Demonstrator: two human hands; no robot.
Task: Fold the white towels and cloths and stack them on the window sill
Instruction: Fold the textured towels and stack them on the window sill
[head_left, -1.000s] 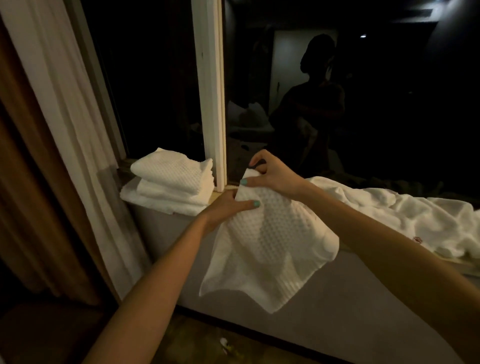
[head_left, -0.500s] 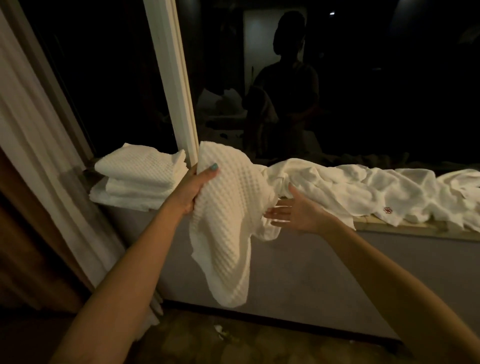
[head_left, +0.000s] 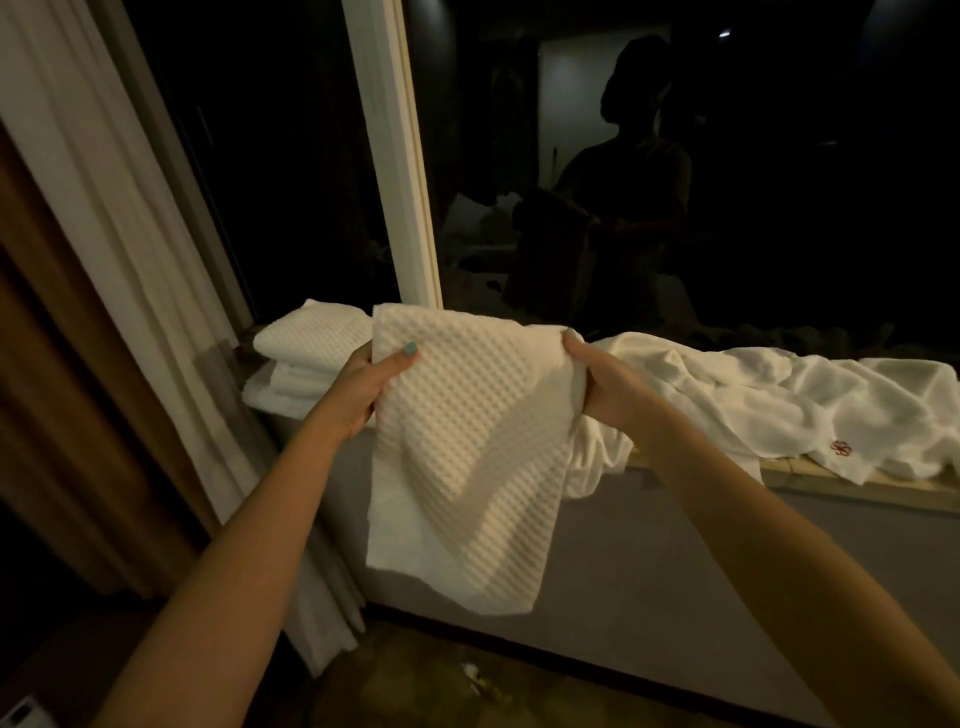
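A white waffle-weave cloth (head_left: 467, 441) hangs in the air in front of the window sill (head_left: 831, 483), doubled over. My left hand (head_left: 363, 384) pinches its upper left corner, thumb on the front. My right hand (head_left: 602, 379) grips its upper right edge, bunching the fabric. Behind my left hand, a stack of folded white cloths (head_left: 306, 353) lies on the sill's left end. A long crumpled white towel (head_left: 779, 405) with a small red emblem sprawls along the sill to the right.
A white window post (head_left: 395, 156) rises behind the cloth, with dark glass reflecting a person. Pale and brown curtains (head_left: 104, 260) hang at the left. A grey wall (head_left: 649, 582) drops below the sill to a dark floor with small litter.
My right hand, open beside the cloth half a second ago, has taken hold of its upper right edge. Both hands now spread the cloth flat between them.
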